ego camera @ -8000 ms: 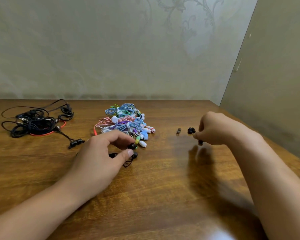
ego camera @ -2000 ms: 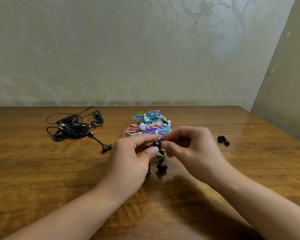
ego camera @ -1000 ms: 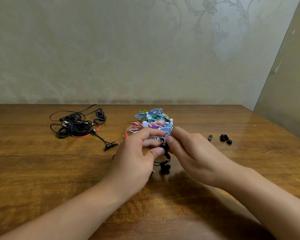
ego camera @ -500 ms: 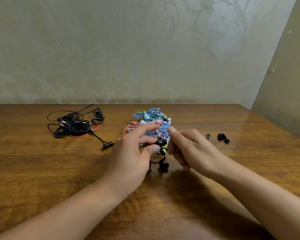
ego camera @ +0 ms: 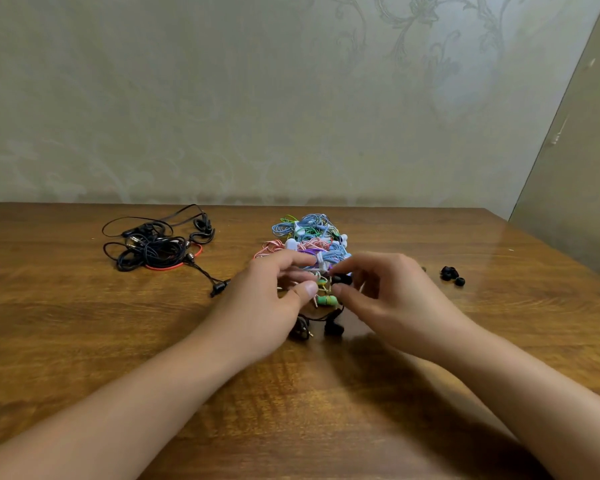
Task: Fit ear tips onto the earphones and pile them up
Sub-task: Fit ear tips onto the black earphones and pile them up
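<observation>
A black earbud (ego camera: 341, 279) was pinched between thumb and fingers of the right hand (ego camera: 388, 299), just in front of the coloured pile (ego camera: 309, 242). The left hand (ego camera: 264, 306) was held beside it, fingers loosely curled, nothing gripped. 3 loose tips (ego camera: 451, 274) lay on the table (ego camera: 84, 341), well right. A black tangle (ego camera: 156, 245) lay far left.

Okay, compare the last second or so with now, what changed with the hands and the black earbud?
The black earbud passed from the left hand to the right hand, whose thumb and fingers now pinch it. The left hand's grip let go and its fingers spread. The earphone's other bud stayed on the table; the colourful pile, black tangle and loose ear tips stayed put.
</observation>
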